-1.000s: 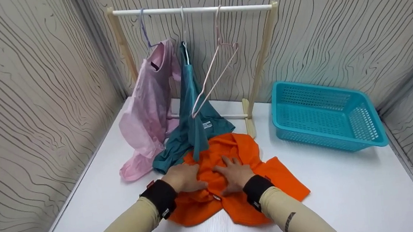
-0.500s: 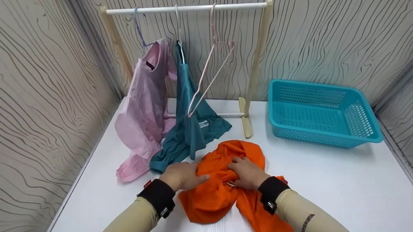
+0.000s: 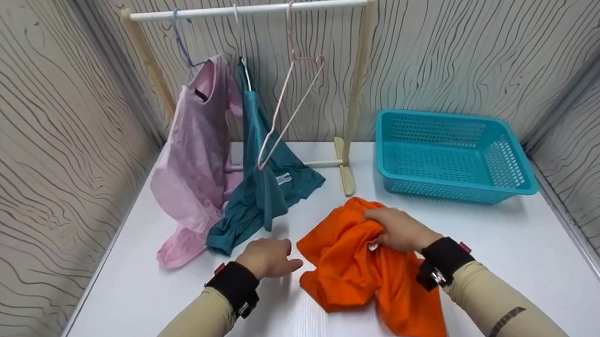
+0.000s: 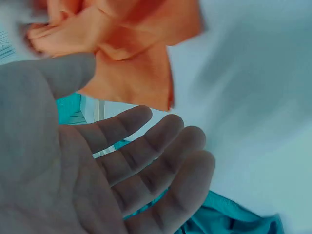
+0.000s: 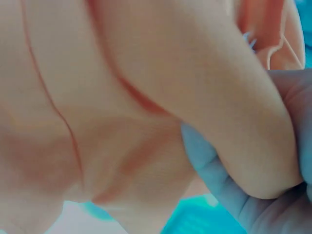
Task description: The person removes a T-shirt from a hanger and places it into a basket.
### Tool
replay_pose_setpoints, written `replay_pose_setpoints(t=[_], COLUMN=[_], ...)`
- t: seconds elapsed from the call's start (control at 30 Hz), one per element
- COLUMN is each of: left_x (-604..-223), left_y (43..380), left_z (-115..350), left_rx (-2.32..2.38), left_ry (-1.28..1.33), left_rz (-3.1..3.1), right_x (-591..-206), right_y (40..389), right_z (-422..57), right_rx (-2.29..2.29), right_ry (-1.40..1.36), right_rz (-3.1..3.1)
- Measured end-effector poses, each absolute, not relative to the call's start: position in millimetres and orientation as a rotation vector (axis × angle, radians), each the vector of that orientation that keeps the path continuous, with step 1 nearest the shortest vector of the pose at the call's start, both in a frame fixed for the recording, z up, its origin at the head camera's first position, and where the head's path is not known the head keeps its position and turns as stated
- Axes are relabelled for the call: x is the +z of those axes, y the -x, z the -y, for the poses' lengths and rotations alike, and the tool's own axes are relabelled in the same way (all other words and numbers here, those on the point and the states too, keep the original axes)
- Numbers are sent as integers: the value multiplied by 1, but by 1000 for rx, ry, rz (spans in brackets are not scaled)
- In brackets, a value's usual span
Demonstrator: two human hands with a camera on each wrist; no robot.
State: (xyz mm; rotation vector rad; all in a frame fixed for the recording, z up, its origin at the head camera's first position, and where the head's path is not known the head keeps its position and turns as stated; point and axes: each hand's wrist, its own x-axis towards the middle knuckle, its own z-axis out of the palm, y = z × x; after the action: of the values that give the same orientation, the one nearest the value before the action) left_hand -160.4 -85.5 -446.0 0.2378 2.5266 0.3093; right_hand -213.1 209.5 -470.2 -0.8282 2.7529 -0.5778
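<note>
Seeing two tops up on the rod (image 3: 264, 8): pink top (image 3: 189, 149) on a purple hanger (image 3: 180, 40), teal top (image 3: 252, 197) on a white hanger (image 3: 247, 75). Both with lower parts trailing onto the surface (image 3: 523, 243). Would count both as done, at least as far as being on hangers goes.

Would call the orange top (image 3: 346, 277) the open item. Lying bunched and folded over on the surface, in front of the rod, between the hands and closer to the right. Not on a hanger, not laid flat. Making out a small white patch by the right thumb, maybe a label; too small to read. Can't tell front from back.

Also seeing a pink hanger (image 3: 292, 63) on the same rod with no garment on it, dangling in front of the teal top. Would put it at roughly two of three, going by garments in view, with straightening and hanging of the orange top judged as left.

Gripping a fold of the orange top in the right hand (image 3: 400, 227), with fingers curled under the cloth in the right wrist view. Holding nothing in the left hand (image 3: 269, 256): wide between thumb and fingers, just beside the orange top, not touching. Noting a basket (image 3: 452, 188) off to the right, well apart from both hands.
</note>
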Motion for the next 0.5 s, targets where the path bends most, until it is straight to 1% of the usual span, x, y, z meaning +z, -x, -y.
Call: replay_pose_setpoints(t=[0.23, 0.5], left_x=[-451, -455], left_y=[163, 163], left_z=[76, 68], left_rx=[262, 312], left_ry=[-321, -382], left_rz=[-2546, -2569], right_x=[-408, -341], right_y=[228, 245], right_z=[-234, -265], right_rx=[-666, -727], right_ry=[892, 691], right_rz=[-2901, -3036])
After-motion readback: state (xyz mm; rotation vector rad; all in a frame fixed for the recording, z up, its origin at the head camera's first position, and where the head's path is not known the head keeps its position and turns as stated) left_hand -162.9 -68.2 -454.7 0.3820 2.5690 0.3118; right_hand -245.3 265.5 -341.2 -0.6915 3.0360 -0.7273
